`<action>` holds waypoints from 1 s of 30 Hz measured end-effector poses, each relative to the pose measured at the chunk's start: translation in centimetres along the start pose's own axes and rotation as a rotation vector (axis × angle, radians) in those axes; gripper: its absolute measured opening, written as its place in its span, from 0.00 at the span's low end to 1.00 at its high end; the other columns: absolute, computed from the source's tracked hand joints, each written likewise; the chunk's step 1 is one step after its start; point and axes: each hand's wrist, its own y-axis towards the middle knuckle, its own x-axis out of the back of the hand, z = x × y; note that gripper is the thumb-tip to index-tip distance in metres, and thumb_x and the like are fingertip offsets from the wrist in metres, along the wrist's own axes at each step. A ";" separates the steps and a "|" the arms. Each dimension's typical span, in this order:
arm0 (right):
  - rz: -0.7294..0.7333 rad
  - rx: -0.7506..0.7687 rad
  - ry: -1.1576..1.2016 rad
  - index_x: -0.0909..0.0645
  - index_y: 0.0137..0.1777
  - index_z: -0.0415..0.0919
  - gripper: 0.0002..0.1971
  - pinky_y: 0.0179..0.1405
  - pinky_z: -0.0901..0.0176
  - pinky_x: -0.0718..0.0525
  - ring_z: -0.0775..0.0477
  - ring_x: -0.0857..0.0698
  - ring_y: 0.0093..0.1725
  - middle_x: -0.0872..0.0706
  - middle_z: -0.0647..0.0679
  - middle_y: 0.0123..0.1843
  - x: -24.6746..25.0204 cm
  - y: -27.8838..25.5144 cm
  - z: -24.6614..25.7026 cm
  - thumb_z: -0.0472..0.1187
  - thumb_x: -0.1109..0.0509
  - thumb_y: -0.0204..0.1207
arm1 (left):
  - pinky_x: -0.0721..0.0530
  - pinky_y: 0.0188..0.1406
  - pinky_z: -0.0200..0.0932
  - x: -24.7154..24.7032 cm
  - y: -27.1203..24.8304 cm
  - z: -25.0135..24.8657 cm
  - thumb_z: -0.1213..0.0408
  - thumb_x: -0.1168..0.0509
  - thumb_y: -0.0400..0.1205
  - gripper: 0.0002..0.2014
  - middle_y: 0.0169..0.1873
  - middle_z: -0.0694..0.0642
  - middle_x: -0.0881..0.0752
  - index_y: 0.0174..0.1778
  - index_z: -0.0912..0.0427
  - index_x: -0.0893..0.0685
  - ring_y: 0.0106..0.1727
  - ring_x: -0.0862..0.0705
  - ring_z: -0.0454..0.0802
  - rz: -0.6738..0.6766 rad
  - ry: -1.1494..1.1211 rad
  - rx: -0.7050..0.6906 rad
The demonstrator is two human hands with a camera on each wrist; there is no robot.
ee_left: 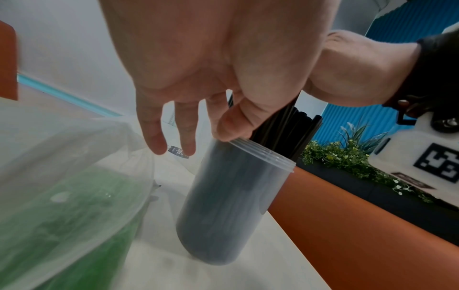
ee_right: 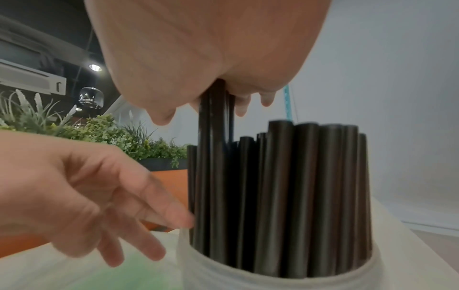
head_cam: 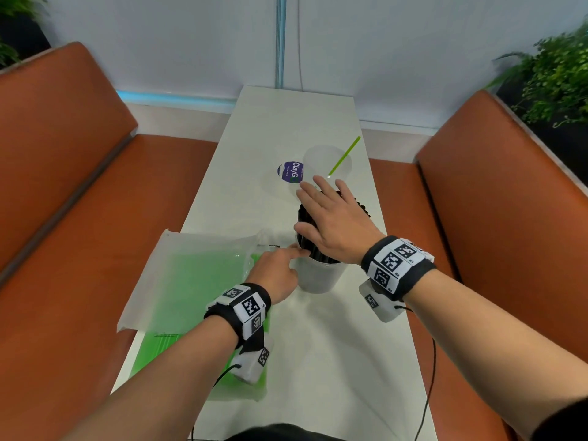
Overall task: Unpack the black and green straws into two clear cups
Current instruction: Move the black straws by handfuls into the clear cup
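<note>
Surface: narrow white desk (head_cam: 334, 361), set between two orange upholstered benches (head_cam: 63, 154) against a pale wall (head_cam: 159, 43); green foliage planters (head_cam: 553, 81) stood behind the bench backs.

Item 1: clear plastic cup nearest you (head_cam: 318, 275), upright on the desk, packed with black plastic straws (ee_right: 298, 196) standing above its rim.

Item 2: second clear plastic cup (head_cam: 327, 163), farther along the desk, holding one green straw (head_cam: 345, 154) leaning to the right.

Item 3: clear plastic bag of green straws (head_cam: 197, 275), lying flat at the desk's left edge, just beside the near cup.

Item 4: round purple label (head_cam: 291, 171) by the far cup, reading "ClayG"; the smaller print was not legible.

Your right hand (head_cam: 331, 224) lay flat, fingers straight, its grip released, palm pressed on the black straw tops. Your left hand (head_cam: 276, 275) had loose, relaxed fingers, grasping nothing, the fingertips touching the near cup's rim.

View differences: the right wrist view alone showed a few black straws standing taller than the rest and meeting your palm, also a ceiling light (ee_right: 95, 67) and a vent unit (ee_right: 29, 78). The left wrist view alone showed the near cup's dark contents down to its base and a blue ribbed wall panel (ee_left: 397, 29). Only the head view showed the far cup.

Black-and-white square markers sat on both wristbands (head_cam: 394, 262).
</note>
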 end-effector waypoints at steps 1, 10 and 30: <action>0.020 -0.008 -0.013 0.43 0.84 0.39 0.35 0.83 0.36 0.51 0.41 0.49 0.86 0.42 0.44 0.86 -0.1 0.1 0.1 0.62 0.53 0.85 | 0.16 0.49 0.43 0.0 0.0 0.0 0.73 0.43 0.78 0.32 0.73 0.51 0.19 0.73 0.38 0.21 0.47 0.14 0.55 -0.002 0.003 0.000; 0.138 -0.050 -0.070 0.54 0.86 0.39 0.39 0.83 0.36 0.57 0.43 0.57 0.87 0.53 0.44 0.88 -2.4 -0.9 1.3 0.65 0.58 0.84 | 0.11 0.43 0.53 0.2 -0.3 -0.3 0.72 0.43 0.78 0.30 0.43 0.57 0.13 0.70 0.38 0.21 0.35 0.15 0.55 0.011 0.053 0.035; -0.023 -0.260 -0.060 0.40 0.80 0.60 0.25 0.67 0.27 0.35 0.30 0.34 0.75 0.34 0.45 0.81 -3.6 0.6 2.1 0.59 0.55 0.84 | 0.12 0.49 0.53 0.4 -0.8 -0.5 0.75 0.44 0.75 0.35 0.70 0.56 0.17 0.72 0.35 0.21 0.44 0.13 0.57 0.013 0.047 0.021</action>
